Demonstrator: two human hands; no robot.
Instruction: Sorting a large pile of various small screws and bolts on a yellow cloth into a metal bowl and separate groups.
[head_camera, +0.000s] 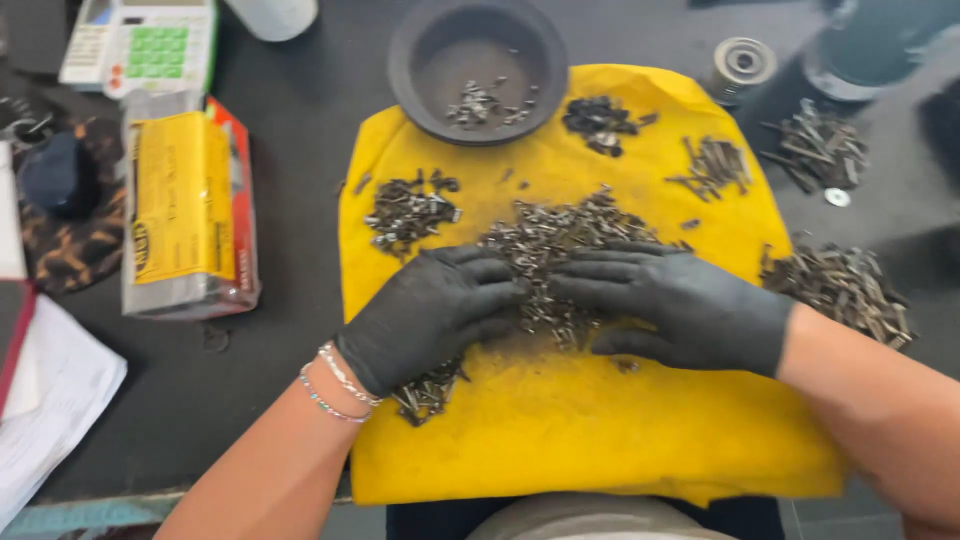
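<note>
Both gloved hands, left (430, 312) and right (680, 305), cover part of the central screw pile (560, 240). Single pieces blur together. At twelve o'clock the white cylinder (272, 15) is cut off.

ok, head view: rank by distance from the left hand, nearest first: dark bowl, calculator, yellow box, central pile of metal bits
1. Central pile of metal bits: under the left hand's fingertips, mid-cloth.
2. Yellow box: to the hand's left, on the dark table.
3. Dark bowl: ahead, at the cloth's far edge.
4. Calculator: far left corner.
</note>
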